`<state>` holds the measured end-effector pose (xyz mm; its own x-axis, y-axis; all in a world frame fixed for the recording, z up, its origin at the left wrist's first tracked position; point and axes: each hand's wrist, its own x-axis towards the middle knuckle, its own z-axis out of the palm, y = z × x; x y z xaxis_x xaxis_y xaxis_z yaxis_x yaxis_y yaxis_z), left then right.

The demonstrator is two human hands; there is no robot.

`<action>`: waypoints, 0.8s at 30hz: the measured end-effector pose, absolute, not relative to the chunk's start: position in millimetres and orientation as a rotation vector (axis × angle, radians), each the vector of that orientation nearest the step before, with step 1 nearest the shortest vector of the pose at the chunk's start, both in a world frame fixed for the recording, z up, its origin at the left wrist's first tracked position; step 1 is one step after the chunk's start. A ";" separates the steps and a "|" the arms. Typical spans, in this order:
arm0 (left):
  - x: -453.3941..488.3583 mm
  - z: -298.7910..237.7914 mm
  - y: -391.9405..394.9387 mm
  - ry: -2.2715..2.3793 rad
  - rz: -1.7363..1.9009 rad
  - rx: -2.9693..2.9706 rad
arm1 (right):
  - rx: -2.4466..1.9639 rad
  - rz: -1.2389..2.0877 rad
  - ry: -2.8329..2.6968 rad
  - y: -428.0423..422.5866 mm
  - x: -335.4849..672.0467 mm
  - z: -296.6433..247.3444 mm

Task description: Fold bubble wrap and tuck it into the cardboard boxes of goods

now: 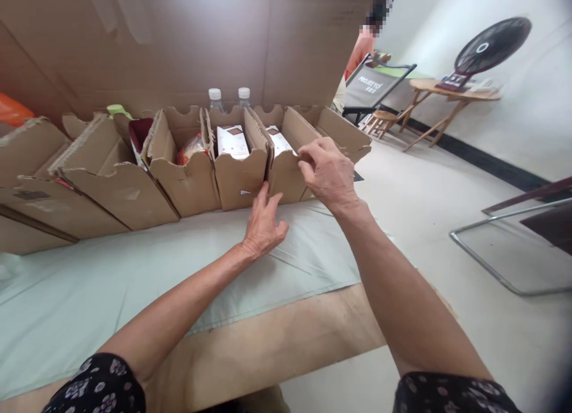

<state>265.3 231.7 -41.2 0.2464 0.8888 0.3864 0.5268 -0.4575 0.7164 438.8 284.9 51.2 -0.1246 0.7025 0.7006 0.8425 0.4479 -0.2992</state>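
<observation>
A row of open cardboard bins (192, 180) stands along the back of the table. My left hand (263, 222) rests with fingers spread against the front of the rightmost bin (286, 174), near its lower left corner. My right hand (328, 171) curls its fingers over that bin's front right edge, beside a white carton (279, 140) standing inside. Whether those fingers pinch the cardboard I cannot make out. Another white carton (232, 142) stands in the neighbouring bin.
A pale green sheet (134, 270) covers the wooden table (277, 341). Two capped bottles (230, 98) stand behind the bins against a large cardboard wall (179, 37). Another person (361, 49), a folding chair (379, 88), a small wooden table (451, 94) and a fan (491, 43) are at the right.
</observation>
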 end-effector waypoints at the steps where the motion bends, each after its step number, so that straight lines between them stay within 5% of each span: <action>1: 264.0 -39.4 232.6 1.278 1.072 2.088 | -1.354 -0.238 -1.878 286.4 439.6 53.1; 8: 223.0 -26.7 201.9 1.257 0.849 2.081 | -1.478 -0.393 -1.862 246.6 389.4 76.0; 17: 160.7 -20.9 107.3 1.320 0.774 1.857 | -1.770 -0.146 -2.257 249.6 311.9 101.1; 24: 114.4 -19.8 70.9 1.490 1.075 1.555 | -1.237 -0.126 -2.183 89.0 400.5 87.1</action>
